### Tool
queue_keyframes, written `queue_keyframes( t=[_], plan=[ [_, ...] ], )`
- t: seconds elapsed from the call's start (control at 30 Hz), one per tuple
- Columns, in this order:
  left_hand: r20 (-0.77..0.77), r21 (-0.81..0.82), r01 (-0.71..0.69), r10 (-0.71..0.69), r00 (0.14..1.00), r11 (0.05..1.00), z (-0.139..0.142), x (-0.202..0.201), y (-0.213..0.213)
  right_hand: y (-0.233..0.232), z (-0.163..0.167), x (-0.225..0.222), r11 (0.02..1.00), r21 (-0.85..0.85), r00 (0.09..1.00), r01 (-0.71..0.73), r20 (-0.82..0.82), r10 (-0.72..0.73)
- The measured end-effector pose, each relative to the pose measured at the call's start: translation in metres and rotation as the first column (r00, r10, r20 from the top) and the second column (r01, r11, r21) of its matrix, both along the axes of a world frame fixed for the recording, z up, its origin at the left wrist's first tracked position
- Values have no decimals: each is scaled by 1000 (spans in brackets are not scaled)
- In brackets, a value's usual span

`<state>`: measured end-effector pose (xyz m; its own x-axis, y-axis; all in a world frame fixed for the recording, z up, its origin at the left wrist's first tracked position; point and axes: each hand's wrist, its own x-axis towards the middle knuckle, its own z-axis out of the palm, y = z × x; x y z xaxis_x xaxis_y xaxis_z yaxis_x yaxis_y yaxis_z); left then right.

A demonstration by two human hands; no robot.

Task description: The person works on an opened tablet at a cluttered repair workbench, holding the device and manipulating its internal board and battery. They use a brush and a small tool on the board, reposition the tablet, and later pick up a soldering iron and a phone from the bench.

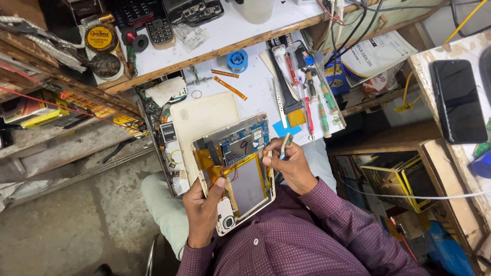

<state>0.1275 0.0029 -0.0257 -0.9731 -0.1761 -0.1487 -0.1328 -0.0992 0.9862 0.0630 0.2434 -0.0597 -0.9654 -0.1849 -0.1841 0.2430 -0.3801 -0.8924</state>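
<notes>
Two hands on one opened tablet [240, 168], held over my lap just off the bench edge. Left hand [204, 209] grasps its lower left corner, thumb lying across the orange film beside the silver battery. Right hand [291, 166] is closed round a small brush [284, 144], pinched between thumb and fingers, tip near the blue board at the tablet's upper right edge. Room to move: open floor to the left, lap below. Tight above: the removed back cover [202, 120] lies touching the tablet's top edge. Just right of the brush, a row of screwdrivers [317, 97] and a larger brush [291, 102]. A solder spool [237, 60] sits further up the bench. Dark phone [458, 99] well apart, far right.
</notes>
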Motion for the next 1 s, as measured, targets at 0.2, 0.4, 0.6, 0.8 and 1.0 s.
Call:
queue_keyframes(
  t=[0.2,0.4,0.6,0.8,1.0],
  plan=[
    [-13,24,-3,4,1000,1000,-2,-2,1,0,-1,-1,1000,16,999,-7,40,7],
    [8,91,-36,36,999,995,-1,-9,0,-7,12,-7,997,72,997,-4,73,-2],
    [-55,159,-15,25,998,987,5,-33,-15,-19,37,-18,938,343,994,44,-107,-7],
    [-15,243,14,-10,1000,970,-10,-71,-44,-14,36,2,766,642,993,-3,-86,76],
    [-6,261,36,-35,999,965,-32,-101,-57,-15,22,20,915,373,981,-151,170,93]
  ],
)
